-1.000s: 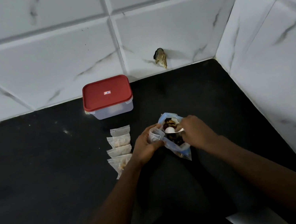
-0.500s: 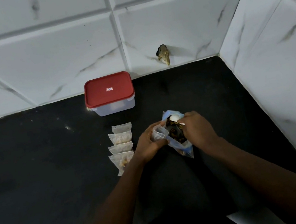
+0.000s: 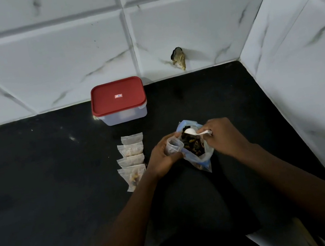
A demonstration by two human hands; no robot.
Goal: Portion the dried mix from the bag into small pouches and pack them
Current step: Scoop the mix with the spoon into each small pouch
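Observation:
A blue-tinted plastic bag point(image 3: 201, 156) of dark dried mix stands open on the black counter, between my hands. My left hand point(image 3: 161, 158) grips a small clear pouch point(image 3: 173, 144), its mouth held open beside the bag. My right hand point(image 3: 224, 138) pinches the handle of a white plastic spoon point(image 3: 192, 131), whose bowl sits over the mix at the bag's far rim. To the left, several small filled pouches point(image 3: 132, 159) lie in an overlapping column on the counter.
A clear box with a red lid point(image 3: 118, 97) stands shut behind the pouches, near the tiled back wall. A tiled side wall point(image 3: 303, 85) closes off the right. A chipped hole point(image 3: 179, 58) marks the back wall. The black counter point(image 3: 40, 183) stretches left.
The spoon has shifted from the bag's middle to its far rim. My left hand has kept the pouch open beside the bag. The camera has tilted slightly.

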